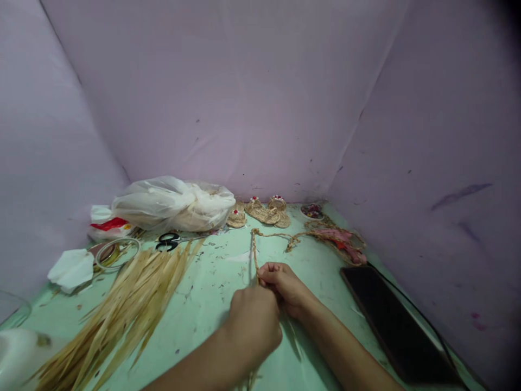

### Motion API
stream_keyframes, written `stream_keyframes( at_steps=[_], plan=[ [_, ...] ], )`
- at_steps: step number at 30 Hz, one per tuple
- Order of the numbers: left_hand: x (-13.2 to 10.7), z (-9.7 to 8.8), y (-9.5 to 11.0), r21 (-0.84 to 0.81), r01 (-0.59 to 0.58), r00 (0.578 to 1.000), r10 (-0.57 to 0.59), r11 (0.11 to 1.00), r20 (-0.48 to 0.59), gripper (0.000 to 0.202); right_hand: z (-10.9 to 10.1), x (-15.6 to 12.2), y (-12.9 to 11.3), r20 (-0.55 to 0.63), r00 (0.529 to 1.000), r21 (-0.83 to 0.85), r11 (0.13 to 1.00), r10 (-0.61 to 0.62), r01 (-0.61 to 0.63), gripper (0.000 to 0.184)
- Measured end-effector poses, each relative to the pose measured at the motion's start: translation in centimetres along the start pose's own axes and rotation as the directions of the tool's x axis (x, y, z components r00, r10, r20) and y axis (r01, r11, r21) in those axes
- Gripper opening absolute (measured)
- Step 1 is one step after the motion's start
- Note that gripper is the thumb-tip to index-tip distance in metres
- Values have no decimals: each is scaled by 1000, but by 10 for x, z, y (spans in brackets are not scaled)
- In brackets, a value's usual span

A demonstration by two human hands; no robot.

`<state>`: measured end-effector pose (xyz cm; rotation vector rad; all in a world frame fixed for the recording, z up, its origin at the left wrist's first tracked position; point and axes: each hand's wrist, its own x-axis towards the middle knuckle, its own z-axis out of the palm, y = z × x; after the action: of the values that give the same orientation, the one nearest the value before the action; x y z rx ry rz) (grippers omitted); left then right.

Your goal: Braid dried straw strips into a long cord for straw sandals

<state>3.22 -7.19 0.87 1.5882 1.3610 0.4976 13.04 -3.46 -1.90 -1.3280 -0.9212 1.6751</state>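
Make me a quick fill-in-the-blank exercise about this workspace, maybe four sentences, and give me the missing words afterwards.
1. The scissors have ____ handles.
2. The loose dry strips lie to the ____ of the right hand, whose fingers pinch the braided cord.
3. The tabletop is a pale ____ colour.
4. The flat dark device lies to the ____ of both hands.

Missing words: black; left; green; right.
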Motion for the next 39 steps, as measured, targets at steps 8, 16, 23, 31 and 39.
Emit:
stream_keyframes(
  at_steps=[8,16,23,31,39],
  plan=[
    [36,-53,-2,-143,143,980,-160,979,-118,20,-2,-2,-5,92,996,-8,1000,13,-12,14],
    [41,-49,-16,-473,459,871,-275,752,408,23,-1,-3,-3,117,993,-10,999,-29,30,17],
    [52,-58,-34,-625,529,814,-138,573,564,19,-7,0,-2,179,984,20,1000,-20,16,23],
    [54,-53,-34,-627,547,816,-185,554,548,12,-6,-2,-5,187,982,62,998,-23,12,21],
    [44,-45,-19,-421,273,954,-186,865,237,4,-4,1,-2,98,995,-14,1000,0,2,10]
  ],
)
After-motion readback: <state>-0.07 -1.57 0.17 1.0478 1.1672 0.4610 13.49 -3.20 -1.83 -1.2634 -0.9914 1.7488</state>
